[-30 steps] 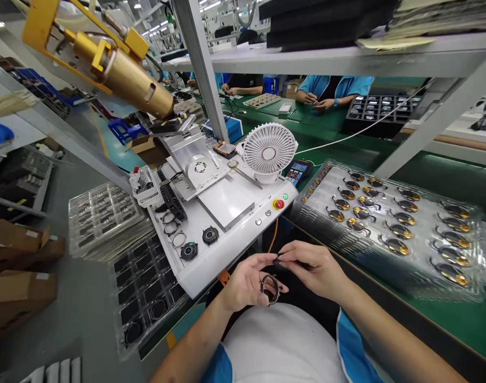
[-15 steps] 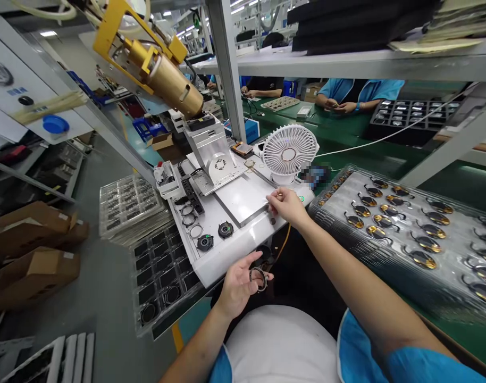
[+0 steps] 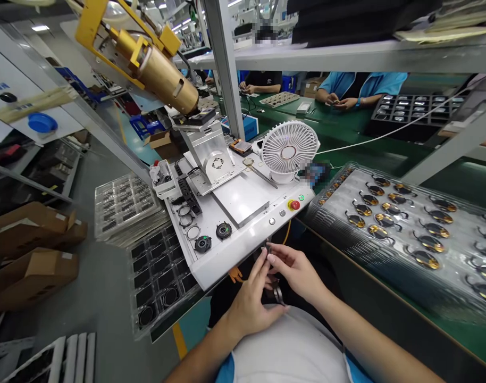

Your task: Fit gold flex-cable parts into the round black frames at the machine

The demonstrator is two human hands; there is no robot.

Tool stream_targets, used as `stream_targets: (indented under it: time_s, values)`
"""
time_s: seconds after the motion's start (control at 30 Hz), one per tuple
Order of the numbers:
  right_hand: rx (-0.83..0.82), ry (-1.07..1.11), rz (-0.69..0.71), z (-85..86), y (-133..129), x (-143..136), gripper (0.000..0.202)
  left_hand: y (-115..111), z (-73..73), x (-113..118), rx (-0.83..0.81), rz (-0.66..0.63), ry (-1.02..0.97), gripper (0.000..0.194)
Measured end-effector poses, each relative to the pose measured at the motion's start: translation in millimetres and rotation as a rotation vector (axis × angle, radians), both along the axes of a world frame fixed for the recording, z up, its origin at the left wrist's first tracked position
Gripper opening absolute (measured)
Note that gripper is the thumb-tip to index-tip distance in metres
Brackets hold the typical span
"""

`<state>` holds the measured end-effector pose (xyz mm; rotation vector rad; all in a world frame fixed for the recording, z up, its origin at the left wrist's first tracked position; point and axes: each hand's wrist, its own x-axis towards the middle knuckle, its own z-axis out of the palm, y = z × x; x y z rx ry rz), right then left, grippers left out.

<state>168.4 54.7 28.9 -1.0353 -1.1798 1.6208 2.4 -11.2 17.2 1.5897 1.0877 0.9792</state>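
Observation:
Close to my body, in front of the white machine base point(image 3: 227, 255), both hands meet. My left hand point(image 3: 253, 300) is closed around a dark metal ring point(image 3: 278, 293), which hangs between its thumb and fingers. The fingertips of my right hand point(image 3: 296, 268) are pinched together against my left fingertips; a small dark item shows there, too small to make out. On the base lie two round black watch parts point(image 3: 223, 230) point(image 3: 203, 243) and several thin rings point(image 3: 193, 232). A flat metal plate point(image 3: 241, 199) sits behind them.
A gold cylinder point(image 3: 169, 80) on a yellow bracket hangs above a silver fixture point(image 3: 211, 151). A white fan point(image 3: 288, 151) stands behind the base. Trays of parts lie right point(image 3: 386, 234) and left point(image 3: 163, 266). Across the green table, a person's hands point(image 3: 342, 102) hold something small.
My right hand has come down and back from the base's front edge to my left hand. My left hand has moved slightly right with the ring. The red button is now uncovered.

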Motion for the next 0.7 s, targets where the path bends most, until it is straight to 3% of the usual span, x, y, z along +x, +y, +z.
stream_targets:
  time_s: [0.13, 0.27, 0.37, 0.5, 0.7]
  values:
    - [-0.033, 0.074, -0.075, 11.8, 5, 8, 0.044, 8, 1.3, 5, 0.083, -0.131, -0.020, 0.097]
    - [-0.068, 0.090, -0.039, 20.4, 9, 18, 0.039, 11, 2.8, 0, 0.112, -0.087, -0.208, 0.086]
    - [-0.017, 0.009, -0.065, 20.7, 7, 17, 0.037, 10, 2.2, -5, 0.127, -0.112, -0.226, 0.084]
    - [-0.039, 0.003, -0.067, 17.8, 6, 15, 0.039, 8, -0.7, -8, 0.217, -0.184, -0.018, 0.091]
    - [-0.197, 0.095, 0.052, 14.9, 8, 19, 0.051, 9, 0.7, -14, 0.268, -0.230, 0.290, 0.091]
